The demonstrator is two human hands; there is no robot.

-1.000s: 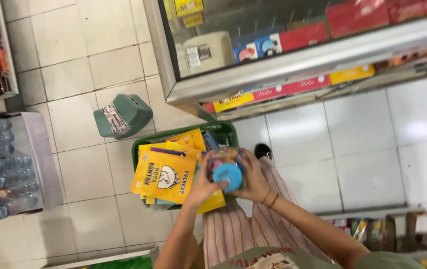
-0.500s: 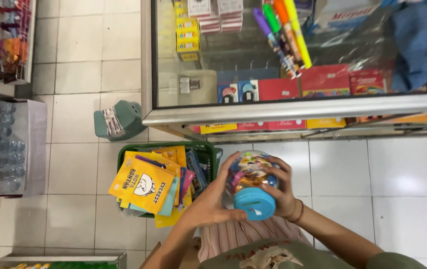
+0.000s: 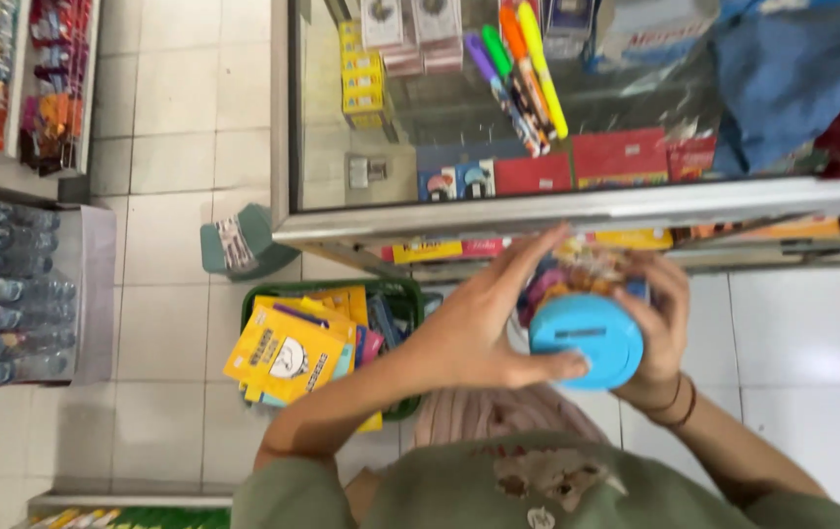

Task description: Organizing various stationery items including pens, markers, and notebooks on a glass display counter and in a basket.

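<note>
While I stand over the glass display counter [image 3: 577, 211], I have a clear plastic jar [image 3: 582, 294] with a blue screw lid [image 3: 587, 340] lifted in front of my chest, just below the counter's metal edge. My left hand [image 3: 479, 323] is curled around the jar's left side, fingers spread up its wall and the thumb lying across the lid's rim; my right hand [image 3: 660, 318] cups the other side, fingers wrapped over the top edge of the lid. Both are closed on the jar, neither gripping hard as far as I can tell. The jar lies tipped over, its long axis running away from me toward the counter, lid end facing back at me and base end pointing at the glass; colourful small items crowd inside. To handle it well I judge I should keep one hand firm on the body and let the other work only the lid, holding it level so nothing spills. Below, a green basket [image 3: 405, 294] of yellow packets [image 3: 288, 358] sits on the tiled floor [image 3: 165, 323].
</note>
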